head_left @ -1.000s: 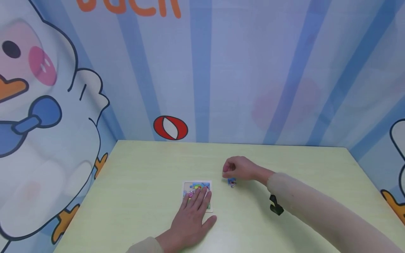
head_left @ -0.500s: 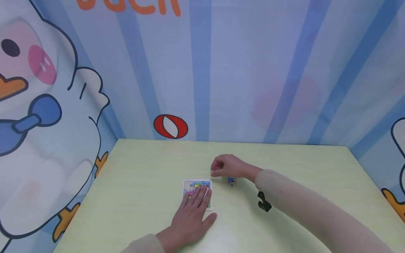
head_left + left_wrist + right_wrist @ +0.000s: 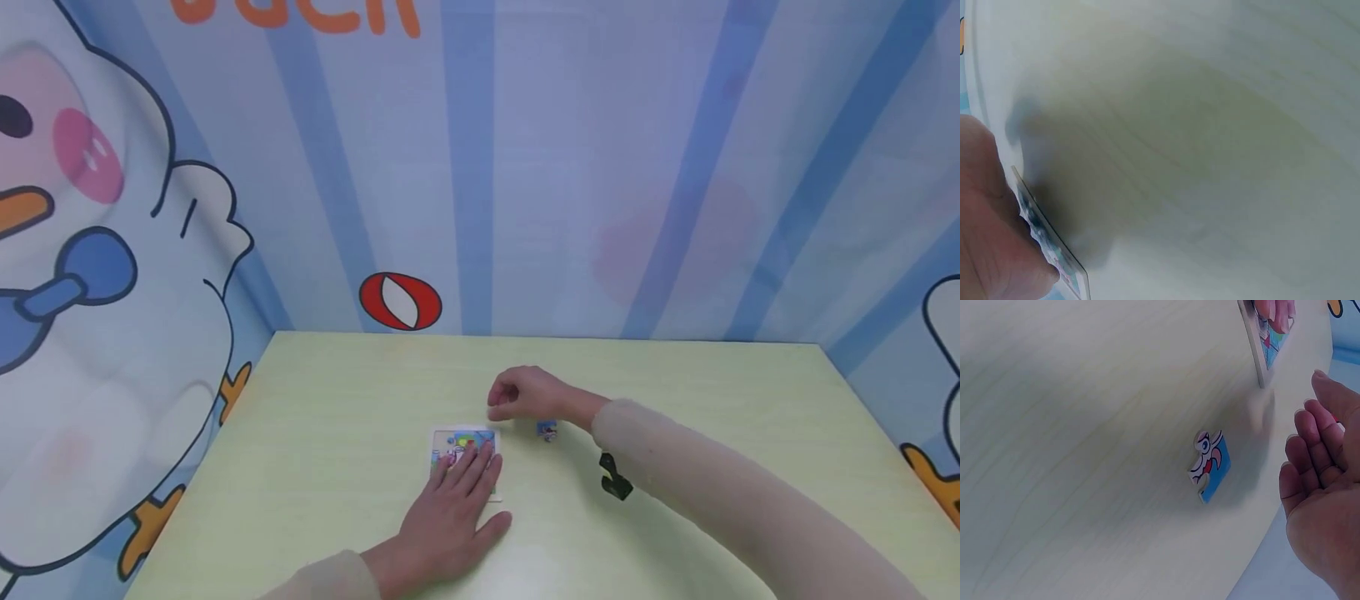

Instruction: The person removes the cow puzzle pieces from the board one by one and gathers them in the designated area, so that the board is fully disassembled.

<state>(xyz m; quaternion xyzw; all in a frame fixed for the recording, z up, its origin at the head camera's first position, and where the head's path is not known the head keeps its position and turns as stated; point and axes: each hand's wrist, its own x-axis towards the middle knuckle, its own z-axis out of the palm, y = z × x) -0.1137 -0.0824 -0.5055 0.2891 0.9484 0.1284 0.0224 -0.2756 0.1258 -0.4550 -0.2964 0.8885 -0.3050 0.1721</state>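
Note:
My left hand (image 3: 450,529) lies flat, its straight fingers resting over a small picture jigsaw in a pale frame (image 3: 442,435). The hand hides much of the picture. In the left wrist view, the jigsaw's edge (image 3: 1054,240) shows beside the hand. My right hand (image 3: 528,393) hovers just beyond the jigsaw's upper right corner, fingers loosely curled. In the right wrist view, thumb and fingertips stand apart with nothing seen between them. A loose blue puzzle piece (image 3: 1213,462) with a cartoon face lies on the table near the right hand.
The pale wooden table (image 3: 360,383) reaches back to a blue striped backdrop (image 3: 540,167) with cartoon ducks. A black strap-like item (image 3: 615,479) hangs by the right sleeve (image 3: 697,458).
My right hand has moved left, away from the loose piece and towards the jigsaw. The left hand stays on the jigsaw. The head view has shifted slightly.

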